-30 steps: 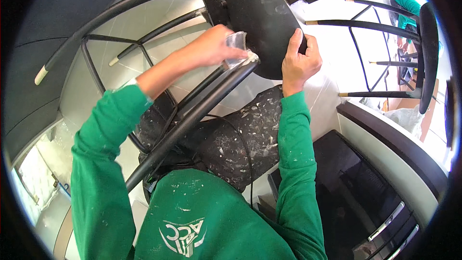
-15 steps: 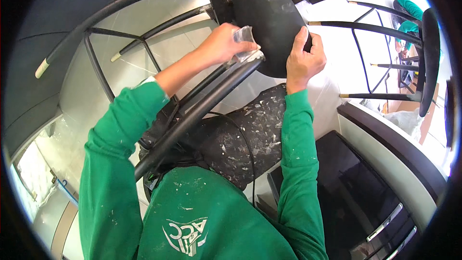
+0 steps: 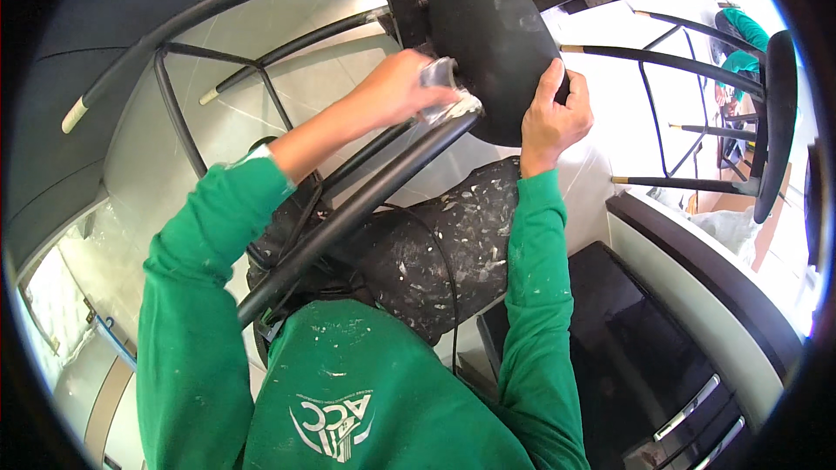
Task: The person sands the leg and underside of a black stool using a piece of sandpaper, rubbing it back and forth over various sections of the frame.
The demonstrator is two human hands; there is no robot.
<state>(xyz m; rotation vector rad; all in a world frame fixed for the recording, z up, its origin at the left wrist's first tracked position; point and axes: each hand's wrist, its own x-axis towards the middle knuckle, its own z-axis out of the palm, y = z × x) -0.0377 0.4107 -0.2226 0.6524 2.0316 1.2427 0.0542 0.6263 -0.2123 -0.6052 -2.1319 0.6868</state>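
A black stool lies tipped on its side, its dark seat [image 3: 488, 26] at the top and its black tubular legs [image 3: 366, 196] reaching toward my body. My left hand [image 3: 392, 96], slightly blurred, pinches a crumpled piece of clear plastic film [image 3: 438, 75] beside the joint where the nearest leg meets the seat. Whitish material [image 3: 468, 104] clings around that leg's top end. On the seat's right edge, my right hand [image 3: 557, 117] is closed, thumb on the near face and fingers curled around the rim.
Another black stool [image 3: 775, 122] lies on its side at the right. Behind it, a person in green sleeves [image 3: 742, 30] works. A glossy black cabinet [image 3: 644, 357] stands at lower right beside a dark-topped ledge [image 3: 705, 265]. A dark padded surface [image 3: 78, 96] fills the upper left.
My left hand has drawn slightly left and down along the leg with the plastic film. My right hand keeps its hold on the seat edge. The view has shifted a little.
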